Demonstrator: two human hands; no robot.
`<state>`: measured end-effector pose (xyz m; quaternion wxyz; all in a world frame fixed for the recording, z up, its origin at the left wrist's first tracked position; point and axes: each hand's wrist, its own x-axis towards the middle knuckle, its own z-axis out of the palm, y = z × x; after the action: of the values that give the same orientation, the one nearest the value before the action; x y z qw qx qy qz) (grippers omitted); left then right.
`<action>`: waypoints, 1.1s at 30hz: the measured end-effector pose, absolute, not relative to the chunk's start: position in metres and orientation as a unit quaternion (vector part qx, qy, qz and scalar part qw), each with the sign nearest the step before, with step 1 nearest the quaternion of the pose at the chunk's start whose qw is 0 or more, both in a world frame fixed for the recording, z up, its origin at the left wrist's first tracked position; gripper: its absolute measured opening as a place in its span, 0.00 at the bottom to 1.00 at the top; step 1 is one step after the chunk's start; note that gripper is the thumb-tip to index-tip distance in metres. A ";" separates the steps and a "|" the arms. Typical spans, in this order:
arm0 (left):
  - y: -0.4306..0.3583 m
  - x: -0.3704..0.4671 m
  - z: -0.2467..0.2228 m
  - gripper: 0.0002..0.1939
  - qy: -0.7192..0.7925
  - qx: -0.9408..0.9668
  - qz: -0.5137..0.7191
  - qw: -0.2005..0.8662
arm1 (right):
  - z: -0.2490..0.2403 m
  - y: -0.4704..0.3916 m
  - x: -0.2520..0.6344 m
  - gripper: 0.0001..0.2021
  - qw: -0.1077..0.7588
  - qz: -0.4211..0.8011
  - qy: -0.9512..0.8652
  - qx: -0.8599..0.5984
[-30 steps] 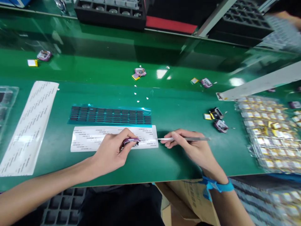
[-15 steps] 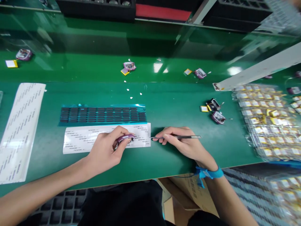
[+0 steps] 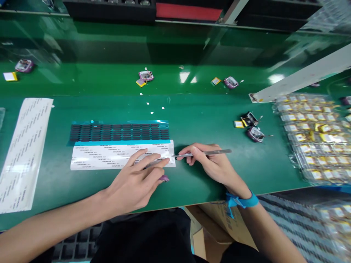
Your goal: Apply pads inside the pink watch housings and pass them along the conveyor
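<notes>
My left hand [image 3: 141, 180] lies over a white printed adhesive sheet [image 3: 90, 157], its fingertips stretched out near the sheet's right end. A small purple device casing [image 3: 165, 178] is tucked under that hand; only its edge shows. My right hand [image 3: 210, 160] pinches metal tweezers [image 3: 216, 152], whose tips touch or almost touch the sheet's right end beside my left fingertips. Whether the tips hold anything is too small to tell. Just behind the sheet is a blue film strip [image 3: 120, 143] with rows of dark narrow pieces [image 3: 117, 132].
Another printed sheet [image 3: 24, 153] lies at left. Purple casings with batteries sit farther back, one casing [image 3: 146, 75] in the middle. Right of my hands are a black casing [image 3: 249, 119] and a purple one [image 3: 255, 134]. Clear trays of batteries [image 3: 309, 138] stand at far right.
My left hand has turned the purple casing down under the palm and stretched its fingers onto the sheet. The tweezer tips have come slightly left and up, onto the sheet's end.
</notes>
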<state>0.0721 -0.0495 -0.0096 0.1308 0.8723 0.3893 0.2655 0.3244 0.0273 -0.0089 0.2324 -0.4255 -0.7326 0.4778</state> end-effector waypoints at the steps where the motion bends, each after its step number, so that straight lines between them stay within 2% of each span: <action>1: -0.049 0.072 -0.010 0.08 0.388 0.874 0.255 0.141 | -0.009 0.027 0.324 0.23 0.233 0.483 -0.727 -0.429; 9: -0.051 0.073 -0.014 0.11 0.407 0.865 0.221 0.192 | -0.011 0.024 0.321 0.24 0.238 0.499 -0.707 -0.440; 17: -0.048 0.072 -0.012 0.10 0.409 0.855 0.229 0.221 | -0.010 0.032 0.324 0.24 0.229 0.506 -0.730 -0.398; 20: -0.048 0.072 -0.014 0.09 0.410 0.852 0.235 0.224 | -0.010 0.035 0.326 0.25 0.259 0.537 -0.702 -0.390; 23: -0.050 0.069 -0.014 0.09 0.401 0.836 0.283 0.244 | -0.009 0.033 0.322 0.21 0.325 0.573 -0.639 -0.397; 25: -0.052 0.066 -0.010 0.09 0.408 0.791 0.339 0.306 | -0.006 0.027 0.314 0.19 0.373 0.577 -0.603 -0.406; 29: -0.049 0.059 0.006 0.07 0.480 0.605 0.395 0.498 | 0.006 0.014 0.288 0.17 0.463 0.542 -0.575 -0.402; 33: -0.041 0.054 0.016 0.14 0.457 0.521 0.393 0.605 | 0.016 0.006 0.261 0.14 0.466 0.527 -0.591 -0.393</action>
<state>0.0541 -0.0414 0.0163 0.6046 0.5208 0.4565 0.3935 0.2614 0.0060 0.0164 0.4665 -0.3932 -0.5913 0.5274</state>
